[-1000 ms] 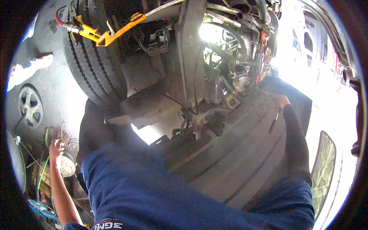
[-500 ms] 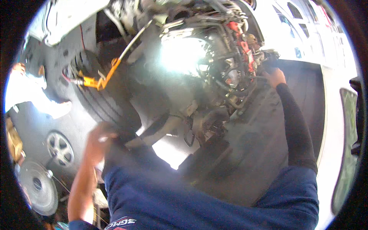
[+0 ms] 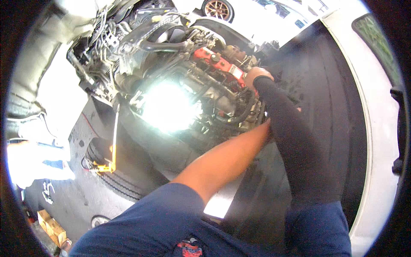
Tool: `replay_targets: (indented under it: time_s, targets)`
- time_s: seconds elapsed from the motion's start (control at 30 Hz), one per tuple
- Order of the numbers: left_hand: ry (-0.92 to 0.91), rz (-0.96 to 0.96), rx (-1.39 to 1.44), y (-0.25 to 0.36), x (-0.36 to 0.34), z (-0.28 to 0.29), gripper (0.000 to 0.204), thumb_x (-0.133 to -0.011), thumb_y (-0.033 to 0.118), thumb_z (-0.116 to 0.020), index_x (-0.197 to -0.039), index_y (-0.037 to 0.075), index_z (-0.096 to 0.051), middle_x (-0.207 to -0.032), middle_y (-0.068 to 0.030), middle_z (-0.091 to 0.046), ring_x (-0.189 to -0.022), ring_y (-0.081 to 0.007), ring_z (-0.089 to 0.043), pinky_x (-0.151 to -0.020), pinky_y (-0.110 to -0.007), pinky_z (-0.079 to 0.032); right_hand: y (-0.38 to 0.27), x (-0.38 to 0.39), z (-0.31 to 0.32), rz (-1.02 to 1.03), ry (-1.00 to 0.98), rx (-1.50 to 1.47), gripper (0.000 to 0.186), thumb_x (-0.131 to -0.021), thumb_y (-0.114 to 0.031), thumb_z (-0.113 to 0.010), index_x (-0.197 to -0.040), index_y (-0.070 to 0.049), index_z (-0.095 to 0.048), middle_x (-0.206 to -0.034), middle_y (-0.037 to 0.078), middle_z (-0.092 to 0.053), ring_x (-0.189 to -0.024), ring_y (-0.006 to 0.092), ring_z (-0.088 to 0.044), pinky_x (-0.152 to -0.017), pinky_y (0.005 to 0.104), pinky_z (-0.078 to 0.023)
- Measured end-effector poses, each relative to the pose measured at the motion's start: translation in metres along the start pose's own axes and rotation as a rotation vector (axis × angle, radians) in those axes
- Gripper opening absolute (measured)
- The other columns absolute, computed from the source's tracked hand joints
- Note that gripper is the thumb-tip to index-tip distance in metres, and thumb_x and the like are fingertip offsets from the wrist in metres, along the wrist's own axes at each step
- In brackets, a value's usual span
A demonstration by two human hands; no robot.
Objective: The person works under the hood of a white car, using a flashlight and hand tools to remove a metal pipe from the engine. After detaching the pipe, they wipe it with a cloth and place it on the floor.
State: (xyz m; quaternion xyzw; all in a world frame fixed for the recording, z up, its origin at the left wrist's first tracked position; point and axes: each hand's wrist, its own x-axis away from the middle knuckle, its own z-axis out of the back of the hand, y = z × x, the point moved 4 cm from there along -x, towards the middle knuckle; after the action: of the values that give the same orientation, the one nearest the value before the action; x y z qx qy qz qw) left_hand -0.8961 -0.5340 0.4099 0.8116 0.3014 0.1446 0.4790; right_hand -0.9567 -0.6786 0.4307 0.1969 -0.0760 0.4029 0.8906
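Observation:
An open engine (image 3: 201, 77) with black hoses and a red top cover (image 3: 216, 62) fills the upper middle. My right hand (image 3: 255, 75), on a black-sleeved arm, rests at the right end of the red cover with its fingers tucked among the parts. My bare left forearm (image 3: 227, 156) reaches up under that sleeve, and my left hand (image 3: 297, 109) is almost wholly hidden behind it. What either hand grips cannot be seen. A bright glare (image 3: 169, 107) washes out the engine's middle.
A big black tyre (image 3: 122, 182) lies lower left with a yellow fitting (image 3: 107, 166) on it. A cardboard box (image 3: 52, 225) sits on the floor. White bodywork (image 3: 379, 141) curves along the right. A car wheel (image 3: 218, 7) shows at the top.
The view has swung from the tyre up to the engine. My left arm has come up from the lower left and reached in under my right arm, which stays at the engine.

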Motion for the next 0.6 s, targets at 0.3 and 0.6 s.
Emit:
replay_targets:
  time_s: [0.3, 0.6]
  targets:
    - [0.155, 0.391, 0.868, -0.061, -0.069, -0.055, 0.06, -0.105, 0.039, -0.061, -0.146, -0.003, -0.046, -0.117, -0.0188, -0.069, -0.105, -0.0316, -0.07, -0.095, -0.042, -0.057, 0.007, -0.02, -0.007, 0.042, -0.028, -0.091, 0.058, -0.085, -0.043, -0.069, -0.126, -0.002, -0.072, -0.127, 0.02, -0.073, -0.114, 0.0366, -0.072, -0.095, 0.0544, -0.057]
    - [-0.1, 0.746, -0.431, 0.027, 0.05, 0.103, 0.049, -0.104, 0.041, -0.058, -0.119, -0.005, -0.066, -0.097, -0.0148, -0.067, -0.083, -0.0241, -0.066, -0.071, -0.04, -0.062, -0.009, -0.05, -0.026, 0.853, 0.095, 0.353, 0.027, -0.094, -0.014, -0.058, -0.112, 0.0, -0.074, -0.111, 0.02, -0.075, -0.1, 0.037, -0.074, -0.084, 0.0484, -0.058]
